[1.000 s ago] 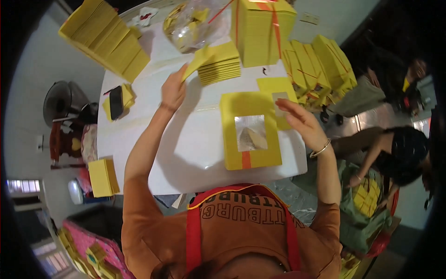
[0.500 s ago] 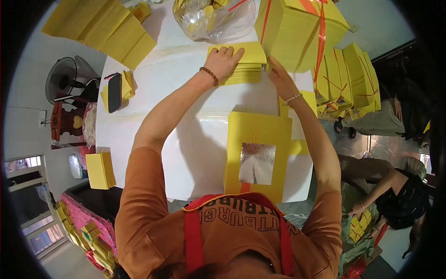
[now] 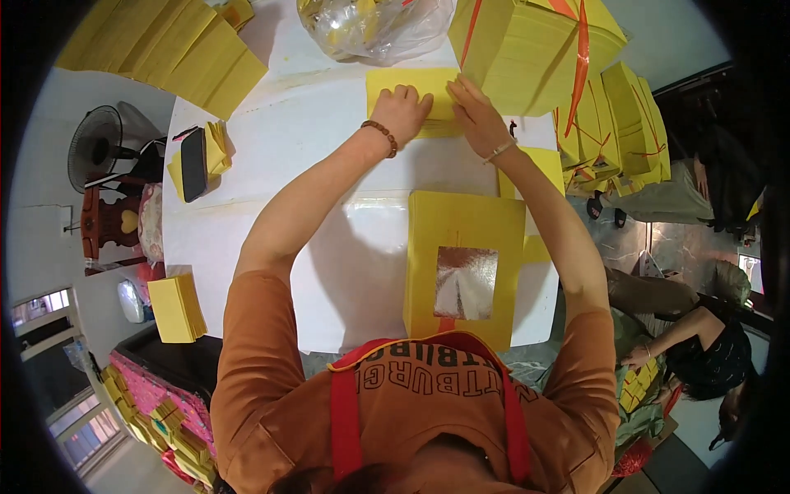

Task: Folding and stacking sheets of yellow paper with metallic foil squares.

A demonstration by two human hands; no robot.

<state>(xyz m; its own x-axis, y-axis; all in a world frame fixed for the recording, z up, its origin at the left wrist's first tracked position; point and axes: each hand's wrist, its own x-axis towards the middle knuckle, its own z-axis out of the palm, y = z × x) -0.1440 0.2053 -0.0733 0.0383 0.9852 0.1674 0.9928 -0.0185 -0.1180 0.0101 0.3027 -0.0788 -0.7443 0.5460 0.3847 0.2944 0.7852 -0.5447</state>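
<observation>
On the white table lies a folded stack of yellow paper sheets point(image 3: 387, 81), toward the far side. My left hand point(image 3: 401, 114) presses on its top with bent fingers, the thumb pointing right. Beside it, my right hand point(image 3: 479, 117) lies along the stack's right end, fingers stretched out and together. The stack's lower layers are partly hidden under both hands. Nearer to me is a thick pile of flat yellow sheets point(image 3: 465, 222), with a silver foil square point(image 3: 466, 282) on its top.
Tall yellow paper bundles point(image 3: 527, 49) tied with red ribbon stand at the far right. A clear plastic bag point(image 3: 370, 29) sits at the back. Left are a dark phone point(image 3: 193, 165), a small yellow stack point(image 3: 175, 309) and a fan point(image 3: 95, 148). Another person's hand point(image 3: 635, 356) works at the right.
My right hand has moved up and left, from beside the stack onto its right end. The top sheet now lies lower over the layers. My left hand stays on the paper.
</observation>
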